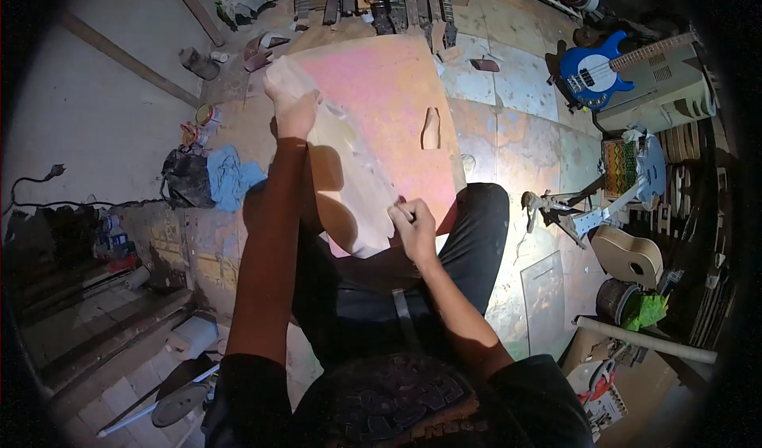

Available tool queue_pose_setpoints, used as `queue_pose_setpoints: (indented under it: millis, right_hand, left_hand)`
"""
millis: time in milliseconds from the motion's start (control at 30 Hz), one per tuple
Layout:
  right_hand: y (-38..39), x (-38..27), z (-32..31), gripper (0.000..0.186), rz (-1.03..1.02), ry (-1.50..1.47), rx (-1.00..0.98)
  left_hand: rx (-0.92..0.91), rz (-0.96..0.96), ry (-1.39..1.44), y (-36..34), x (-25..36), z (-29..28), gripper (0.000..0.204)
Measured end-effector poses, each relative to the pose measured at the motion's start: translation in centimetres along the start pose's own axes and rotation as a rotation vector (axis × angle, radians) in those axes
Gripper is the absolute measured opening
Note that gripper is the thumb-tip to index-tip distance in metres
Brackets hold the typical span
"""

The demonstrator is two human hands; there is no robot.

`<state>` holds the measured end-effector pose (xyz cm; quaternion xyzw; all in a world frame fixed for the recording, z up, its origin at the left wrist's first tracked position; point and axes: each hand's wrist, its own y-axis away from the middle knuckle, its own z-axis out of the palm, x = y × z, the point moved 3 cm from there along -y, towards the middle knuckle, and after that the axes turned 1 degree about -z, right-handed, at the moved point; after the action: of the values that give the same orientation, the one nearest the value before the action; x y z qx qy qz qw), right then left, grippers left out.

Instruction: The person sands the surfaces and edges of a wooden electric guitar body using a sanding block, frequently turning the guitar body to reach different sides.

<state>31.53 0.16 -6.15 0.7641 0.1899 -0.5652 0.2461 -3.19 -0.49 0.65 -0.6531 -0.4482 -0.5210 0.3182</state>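
Note:
Across my lap and the floor before me lies a broad pink-and-tan sheet (381, 83). Over its left side stretches a pale, thin sheet with a ragged right edge (361, 178); whether it is paper or film, I cannot tell. My left hand (294, 115) is closed on its far end, the arm reaching straight forward. Close to my right knee, my right hand (414, 227) pinches its near right edge. Two brown rounded patches show beside my left forearm; I cannot tell if they are shadow or material. A small bottle-shaped wooden piece (431, 128) lies on the pink sheet.
Clamps or metal bars (389, 3) stand at the far edge. To the right are a blue electric guitar (597, 71), an acoustic guitar body (627, 255) and a metal stand (556, 210). A blue cloth (228, 176) and a black bag (186, 178) lie left.

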Motion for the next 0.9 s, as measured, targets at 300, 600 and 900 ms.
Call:
queue_pose_setpoints:
  millis: [300,600,900]
  right_hand:
    - [0.0,0.3,0.5,0.020,-0.090,0.034,-0.023]
    - [0.7,0.9,0.1,0.019,-0.032,0.017,0.013]
    - [-0.1,0.6,0.6,0.022,-0.026,-0.003,0.003]
  left_hand:
    - [0.014,0.007,0.014,-0.7,-2.7,-0.9,0.112]
    - [0.024,0.078,-0.089,-0.4,-1.7,-0.5,0.104]
    - [0.021,0.043,-0.037,0.3,0.6,-0.2,0.095]
